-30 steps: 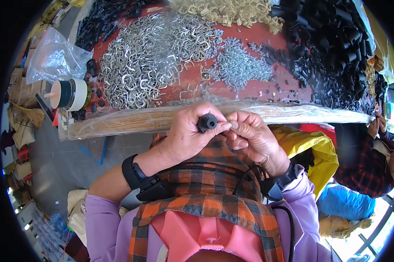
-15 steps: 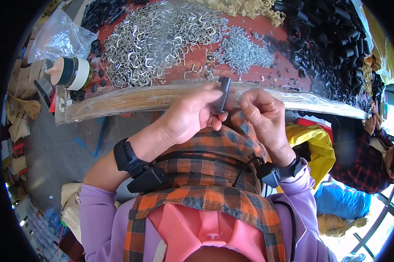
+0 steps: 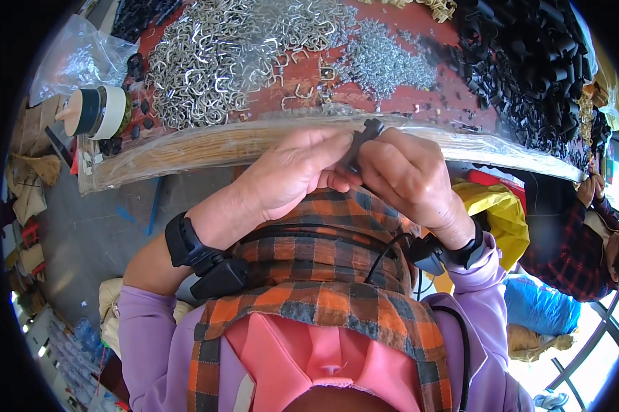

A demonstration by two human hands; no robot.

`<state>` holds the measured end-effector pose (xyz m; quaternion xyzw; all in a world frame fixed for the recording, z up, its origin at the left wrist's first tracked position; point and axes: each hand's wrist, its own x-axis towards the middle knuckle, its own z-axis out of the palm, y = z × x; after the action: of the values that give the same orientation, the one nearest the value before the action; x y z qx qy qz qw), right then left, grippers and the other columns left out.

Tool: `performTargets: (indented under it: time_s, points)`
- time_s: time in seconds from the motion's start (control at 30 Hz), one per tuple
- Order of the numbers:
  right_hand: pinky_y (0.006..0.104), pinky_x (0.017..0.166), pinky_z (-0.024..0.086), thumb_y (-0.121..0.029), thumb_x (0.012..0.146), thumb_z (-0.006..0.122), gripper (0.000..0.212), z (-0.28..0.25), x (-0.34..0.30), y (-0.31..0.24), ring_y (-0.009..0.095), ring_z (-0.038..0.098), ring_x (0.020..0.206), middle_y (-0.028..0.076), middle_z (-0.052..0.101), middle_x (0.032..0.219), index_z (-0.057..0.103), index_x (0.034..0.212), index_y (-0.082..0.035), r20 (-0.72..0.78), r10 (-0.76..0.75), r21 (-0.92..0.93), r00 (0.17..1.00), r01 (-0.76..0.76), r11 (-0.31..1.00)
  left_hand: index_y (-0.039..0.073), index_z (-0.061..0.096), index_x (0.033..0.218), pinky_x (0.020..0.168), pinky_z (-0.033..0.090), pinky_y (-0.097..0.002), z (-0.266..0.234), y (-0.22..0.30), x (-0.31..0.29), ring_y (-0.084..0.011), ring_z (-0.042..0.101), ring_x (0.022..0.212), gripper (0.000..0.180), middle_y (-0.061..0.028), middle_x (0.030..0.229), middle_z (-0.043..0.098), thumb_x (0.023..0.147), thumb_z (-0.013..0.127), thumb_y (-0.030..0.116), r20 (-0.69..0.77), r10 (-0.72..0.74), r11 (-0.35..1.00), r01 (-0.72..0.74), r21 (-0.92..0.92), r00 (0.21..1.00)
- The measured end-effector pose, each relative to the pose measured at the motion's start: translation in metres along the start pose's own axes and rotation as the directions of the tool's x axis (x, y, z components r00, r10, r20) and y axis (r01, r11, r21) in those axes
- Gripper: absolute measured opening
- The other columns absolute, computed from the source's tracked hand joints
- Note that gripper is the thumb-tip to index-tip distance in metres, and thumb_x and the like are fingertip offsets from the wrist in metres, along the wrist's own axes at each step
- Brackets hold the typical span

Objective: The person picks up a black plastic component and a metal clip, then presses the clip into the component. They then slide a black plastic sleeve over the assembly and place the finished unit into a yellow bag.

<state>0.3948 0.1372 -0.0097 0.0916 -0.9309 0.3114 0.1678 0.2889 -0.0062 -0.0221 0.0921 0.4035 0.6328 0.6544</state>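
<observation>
A small dark plastic part [image 3: 361, 143], with a notched upper end, is held in front of me just past the table's near edge. My left hand [image 3: 292, 172] grips it from the left, thumb laid along its side. Against its right side, my right hand [image 3: 411, 175] has its fingers curled and pressed together; whatever is between those fingertips is hidden. Beyond my hands, a heap of bent metal hooks [image 3: 199, 75] covers the red tabletop. To its right lies a pile of tiny silvery pieces [image 3: 385, 62], then a large heap of black plastic parts [image 3: 529, 48].
The table edge [image 3: 206, 154] is wrapped in clear plastic. A lidded jar [image 3: 107, 113] and a plastic bag [image 3: 83, 55] are at the left. Another person [image 3: 584, 240] works at the right, beyond a yellow bag [image 3: 498, 209].
My right hand has moved left and up from beside the plastic part to meet it. The part has tilted further to the right, still in my left hand.
</observation>
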Motion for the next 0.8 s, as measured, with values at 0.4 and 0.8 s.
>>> performTargets:
  time_s: [0.4,0.8]
  points:
    - [0.0303,0.045,0.037,0.001,0.062,0.057,0.01,-0.003,0.002,-0.003,0.025,0.048,0.051,0.008,0.044,0.059,0.048,0.064,-0.004,0.137,0.158,0.079,0.978,-0.17,0.982,-0.001,0.046,0.105,0.067,0.042,-0.0219,-0.003,-0.006,0.004,-0.0105,0.051,0.079,0.03,-0.0043,0.091,0.052,0.086,0.042,0.022,0.07,-0.036,0.989,0.025,0.148,0.997]
    - [0.0253,0.048,0.038,0.001,0.065,0.058,0.008,-0.006,0.004,-0.001,0.018,0.049,0.053,0.007,0.049,0.062,0.055,0.073,-0.001,0.057,0.278,0.413,0.959,-0.276,0.868,0.0,0.049,0.101,0.071,0.043,-0.0231,-0.004,-0.001,0.001,-0.0109,0.052,0.08,0.025,-0.0062,0.092,0.054,0.083,0.047,0.017,0.128,0.016,0.996,-0.005,-0.091,0.992]
